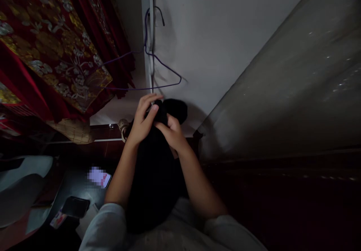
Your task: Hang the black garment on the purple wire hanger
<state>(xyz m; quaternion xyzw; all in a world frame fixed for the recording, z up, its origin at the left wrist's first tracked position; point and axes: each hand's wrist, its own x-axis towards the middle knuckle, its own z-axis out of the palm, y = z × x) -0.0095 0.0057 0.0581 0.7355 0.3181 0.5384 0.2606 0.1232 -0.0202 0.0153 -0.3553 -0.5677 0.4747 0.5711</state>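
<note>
Garment: black garment (156, 179) hung from both hands down to the lap, its top bunched at the fingers, just under the wire hanger (165, 74).
Left hand: left hand (142, 122) had its fingers curled over the top fold, gripping it.
Right hand: right hand (172, 132) was clenched on the cloth from the right, beside the left.
Room: white wall (220, 36) behind; grey panel (282, 93) close on the right; red embroidered cloth (50, 44) to the left.
Materials: garment soft, matte; hanger thin, purple, triangular.

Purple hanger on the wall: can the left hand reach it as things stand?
Probably yes: the hanger hangs just above the left hand, nothing between, though that hand grips black cloth.
</note>
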